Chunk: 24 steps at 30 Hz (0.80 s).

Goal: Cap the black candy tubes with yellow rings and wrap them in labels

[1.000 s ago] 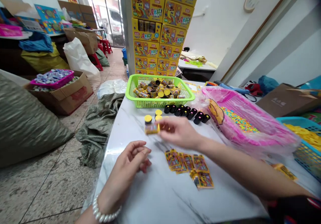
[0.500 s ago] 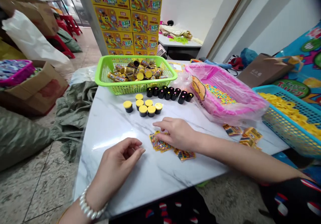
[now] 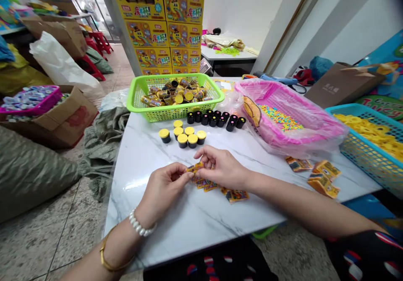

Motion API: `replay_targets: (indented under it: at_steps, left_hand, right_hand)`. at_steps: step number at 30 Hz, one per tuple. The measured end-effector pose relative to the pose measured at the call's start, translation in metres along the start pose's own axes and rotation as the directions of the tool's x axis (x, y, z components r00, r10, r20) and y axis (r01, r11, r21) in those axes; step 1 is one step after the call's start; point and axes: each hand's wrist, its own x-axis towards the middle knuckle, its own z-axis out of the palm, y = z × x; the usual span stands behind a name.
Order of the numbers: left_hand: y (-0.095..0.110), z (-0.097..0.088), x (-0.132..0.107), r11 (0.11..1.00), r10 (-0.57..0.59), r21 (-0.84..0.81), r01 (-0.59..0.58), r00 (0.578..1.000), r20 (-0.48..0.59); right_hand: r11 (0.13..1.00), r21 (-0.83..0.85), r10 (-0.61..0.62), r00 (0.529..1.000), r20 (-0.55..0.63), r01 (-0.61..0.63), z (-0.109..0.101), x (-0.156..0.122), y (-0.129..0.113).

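Note:
Both my hands meet over the marble-patterned table, pinching one small printed yellow wrapper point(image 3: 194, 167). My left hand point(image 3: 165, 188), closed, grips its left end between thumb and fingertips. At the other end, my right hand point(image 3: 220, 167) is closed on it with thumb and index finger. More printed wrappers point(image 3: 234, 195) lie flat in a loose spread beneath and beside the right hand. Just beyond my hands stand several black cups with yellow lids point(image 3: 182, 140). Behind them is a group of small black cups point(image 3: 217, 119) with pink or yellow dots on top.
A green basket point(image 3: 174, 115) of wrapped cups stands at the back. To its right are a pink basket point(image 3: 315, 136) with colourful beads and a blue basket point(image 3: 355, 147) of yellow pieces. Stacks of wrappers point(image 3: 324, 178) lie at right. Yellow boxes point(image 3: 185, 35) rise behind.
My left hand has moved right and taken hold of the wrapper's end. My right hand has lifted a wrapper off the spread. The view has shifted slightly.

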Motion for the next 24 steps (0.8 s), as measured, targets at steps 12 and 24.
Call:
replay_targets:
  at_steps: [12, 24]
  left_hand:
    - [0.012, -0.003, -0.028, 0.96, -0.191, -0.24, 0.144, 0.964, -0.185]
    - [0.014, -0.005, -0.026, 0.911, -0.218, -0.385, 0.15, 0.966, -0.139]
  right_hand:
    - [0.927, 0.299, 0.245, 0.969, -0.027, -0.226, 0.01, -0.001, -0.01]
    - [0.985, -0.014, -0.17, 0.972, -0.163, 0.17, 0.025, -0.011, -0.003]
